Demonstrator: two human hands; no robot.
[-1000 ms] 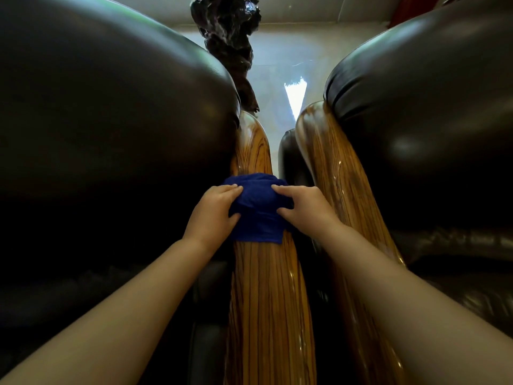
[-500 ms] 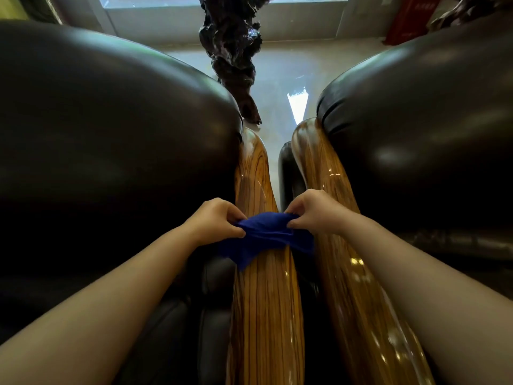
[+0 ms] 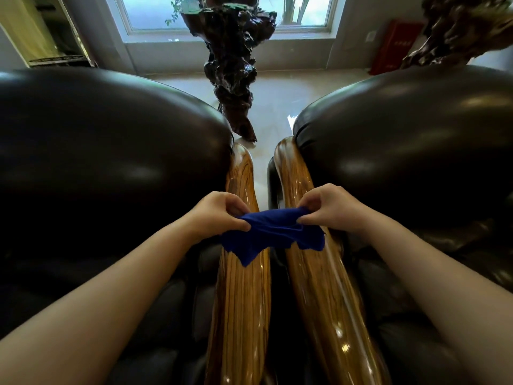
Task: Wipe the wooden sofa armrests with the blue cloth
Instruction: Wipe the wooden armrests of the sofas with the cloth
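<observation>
The blue cloth [image 3: 273, 232] hangs stretched between both hands above the gap where two wooden armrests run side by side. The left hand [image 3: 219, 215] pinches its left edge, thumb and fingers curled into a closed grip on the fabric, and the right hand [image 3: 330, 208] pinches the right edge the same way. The cloth sags in the middle; one corner droops over the left armrest [image 3: 241, 301], and the right end lies over the right armrest [image 3: 324, 287], though whether it presses on the wood or only hangs above cannot be told.

The step in hand looks like rearranging the cloth between strokes. To do it well, the person should probably gather the loose fabric into a flat pad, so that a broad face meets the wood rather than a dangling corner. The armrests are glossy and rounded, so the cloth would likely slide easily; wrapping it over the curve and drawing it along the grain should cover top and sides in one pass. The far ends near the dark leather cushions [image 3: 111, 162] curl downward and would need the hand to follow the bend. Both rails lie close together, so wiping one at a time seems wiser than bridging the gap
</observation>
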